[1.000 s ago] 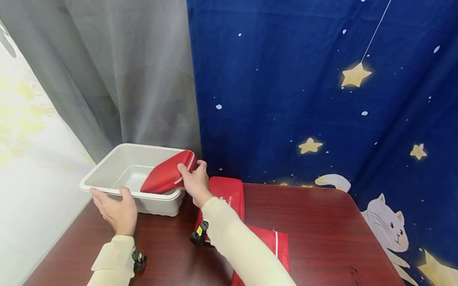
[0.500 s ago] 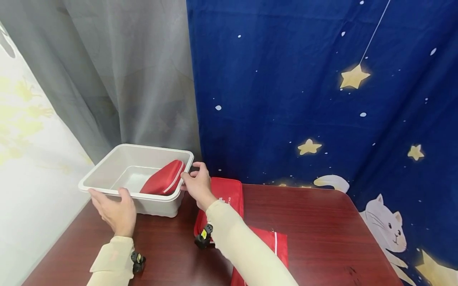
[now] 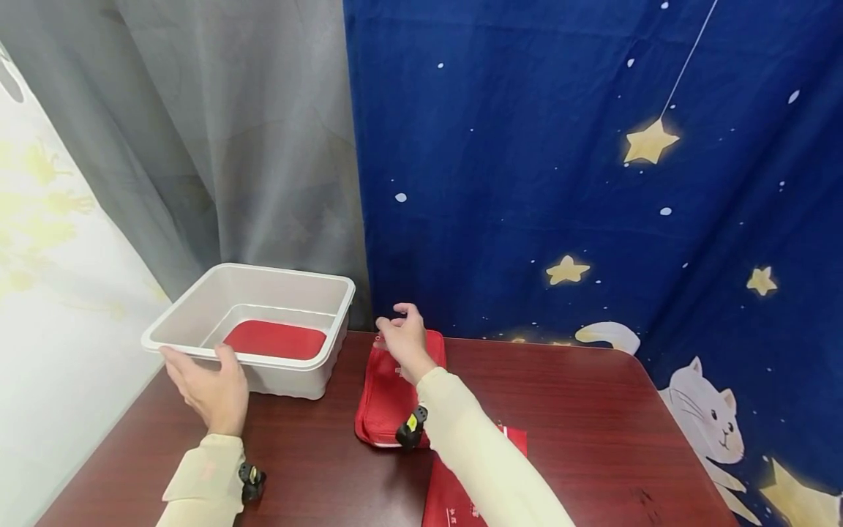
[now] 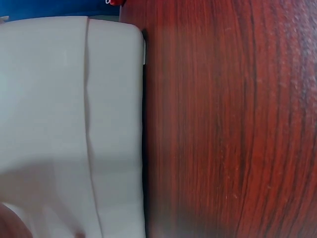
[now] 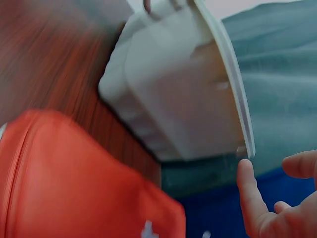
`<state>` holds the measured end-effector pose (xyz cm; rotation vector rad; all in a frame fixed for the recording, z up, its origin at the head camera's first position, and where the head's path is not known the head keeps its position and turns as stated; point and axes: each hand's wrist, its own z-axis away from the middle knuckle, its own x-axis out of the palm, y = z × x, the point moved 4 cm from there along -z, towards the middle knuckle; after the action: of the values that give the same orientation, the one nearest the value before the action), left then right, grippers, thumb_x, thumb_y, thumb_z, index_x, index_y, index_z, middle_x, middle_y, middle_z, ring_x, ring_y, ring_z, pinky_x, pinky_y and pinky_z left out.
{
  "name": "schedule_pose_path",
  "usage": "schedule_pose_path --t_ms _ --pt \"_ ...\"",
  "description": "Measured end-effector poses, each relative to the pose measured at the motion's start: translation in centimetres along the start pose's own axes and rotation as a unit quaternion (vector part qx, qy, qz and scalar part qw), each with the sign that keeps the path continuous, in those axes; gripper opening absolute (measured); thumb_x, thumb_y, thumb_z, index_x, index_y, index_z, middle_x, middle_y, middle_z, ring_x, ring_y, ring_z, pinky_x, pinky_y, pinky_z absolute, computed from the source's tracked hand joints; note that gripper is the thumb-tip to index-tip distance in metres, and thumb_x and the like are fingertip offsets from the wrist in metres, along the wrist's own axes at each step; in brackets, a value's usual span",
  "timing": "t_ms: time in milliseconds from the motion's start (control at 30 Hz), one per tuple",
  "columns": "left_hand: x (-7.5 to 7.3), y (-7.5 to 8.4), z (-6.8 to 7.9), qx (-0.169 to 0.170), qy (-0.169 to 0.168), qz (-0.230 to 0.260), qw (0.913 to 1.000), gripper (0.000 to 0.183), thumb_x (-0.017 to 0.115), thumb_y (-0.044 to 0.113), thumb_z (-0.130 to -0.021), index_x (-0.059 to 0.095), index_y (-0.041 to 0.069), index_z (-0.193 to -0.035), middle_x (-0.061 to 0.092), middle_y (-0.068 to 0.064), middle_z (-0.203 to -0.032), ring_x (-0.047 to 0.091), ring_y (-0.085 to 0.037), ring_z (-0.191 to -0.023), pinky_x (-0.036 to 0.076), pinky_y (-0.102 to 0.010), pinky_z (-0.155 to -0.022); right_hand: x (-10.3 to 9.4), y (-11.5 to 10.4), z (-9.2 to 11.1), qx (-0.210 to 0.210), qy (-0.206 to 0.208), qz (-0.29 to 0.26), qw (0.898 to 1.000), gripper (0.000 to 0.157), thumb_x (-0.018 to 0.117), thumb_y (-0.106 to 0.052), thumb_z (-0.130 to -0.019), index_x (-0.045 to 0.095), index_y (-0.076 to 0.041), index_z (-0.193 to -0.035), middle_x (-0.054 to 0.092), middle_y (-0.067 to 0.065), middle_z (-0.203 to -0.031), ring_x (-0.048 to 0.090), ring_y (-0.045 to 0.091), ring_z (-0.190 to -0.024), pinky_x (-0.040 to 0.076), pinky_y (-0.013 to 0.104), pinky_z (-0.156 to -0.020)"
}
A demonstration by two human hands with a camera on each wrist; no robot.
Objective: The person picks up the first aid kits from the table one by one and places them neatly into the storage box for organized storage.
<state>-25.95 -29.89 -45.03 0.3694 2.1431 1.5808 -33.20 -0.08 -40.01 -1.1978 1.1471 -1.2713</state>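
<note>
A white plastic bin (image 3: 290,377) stands at the left of the wooden table, with a red pouch (image 3: 275,339) lying flat on its floor. My left hand (image 3: 214,388) is at the bin's front rim, fingers extended and thumb spread. The left wrist view shows the bin's outer wall (image 4: 44,99) close up, with only a bit of finger at the lower left. To the right of the bin, my right hand (image 3: 407,342) hovers over a red first-aid bag (image 3: 388,402), empty, its fingers loosely bent and apart. The right wrist view has this bag (image 5: 79,183) below the hand.
Another flat red pouch (image 3: 454,498) lies near the front of the table (image 3: 593,432), partly under the right forearm. Behind the table hang a grey curtain (image 3: 283,146) and a blue curtain (image 3: 494,183) with stars and a cat.
My right hand let go of the red pouch and moved right, from the bin to over the first-aid bag. The pouch dropped from leaning on the bin's side to lying flat. Left hand stayed put.
</note>
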Motion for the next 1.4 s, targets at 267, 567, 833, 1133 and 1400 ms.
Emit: schedule_pose_path --t_ms 267,567,833,1133,1400 --pt "-0.1 0.1 -0.1 0.002 0.001 -0.002 1.0 0.079 0.047 0.037 -0.085 0.001 0.023 -0.148 0.008 0.008 -0.153 0.009 -0.005 -0.138 0.008 -0.023 -0.111 -3.5 1.9 -1.0 0.017 0.016 0.023 0.999 0.042 0.058 -0.011 -0.085 0.042 -0.005 -0.124 0.05 0.016 -0.1 0.065 0.037 -0.077 0.053 0.044 -0.071" --pt "0.0 0.1 -0.1 0.003 0.004 -0.004 1.0 0.079 0.047 0.037 -0.086 0.001 0.023 -0.148 0.008 0.008 -0.153 0.009 -0.005 -0.138 0.009 -0.023 -0.111 -6.3 3.2 -2.1 0.016 0.032 0.038 0.999 0.043 0.056 -0.009 -0.085 0.041 -0.003 -0.125 0.051 0.017 -0.098 0.061 0.041 -0.091 0.054 0.041 -0.068" --pt "0.0 -0.1 0.1 -0.001 0.006 -0.005 1.0 0.078 0.047 0.037 -0.086 0.001 0.023 -0.148 0.008 0.009 -0.152 0.009 -0.004 -0.138 0.008 -0.023 -0.112 -8.2 4.4 -2.8 0.017 0.051 0.064 0.997 0.045 0.057 -0.009 -0.085 0.041 0.002 -0.125 0.053 0.018 -0.096 0.063 0.04 -0.083 0.054 0.042 -0.068" --pt "0.1 -0.2 0.2 0.002 0.008 -0.005 1.0 0.078 0.047 0.037 -0.086 0.002 0.023 -0.148 0.009 0.008 -0.153 0.009 -0.005 -0.138 0.008 -0.023 -0.111 -9.8 5.1 -3.5 0.024 0.059 0.114 0.991 0.047 0.059 -0.013 -0.082 0.044 0.001 -0.125 0.056 0.016 -0.092 0.063 0.039 -0.078 0.054 0.04 -0.066" --pt "0.1 -0.1 0.1 0.007 0.011 -0.001 0.9999 0.078 0.048 0.035 -0.086 0.003 0.024 -0.148 0.01 0.009 -0.152 0.011 -0.004 -0.137 0.009 -0.022 -0.111 -10.7 5.7 -4.1 0.032 0.069 0.175 0.982 0.053 0.063 -0.02 -0.081 0.046 -0.003 -0.128 0.059 0.015 -0.1 0.058 0.028 -0.089 0.049 0.039 -0.081"
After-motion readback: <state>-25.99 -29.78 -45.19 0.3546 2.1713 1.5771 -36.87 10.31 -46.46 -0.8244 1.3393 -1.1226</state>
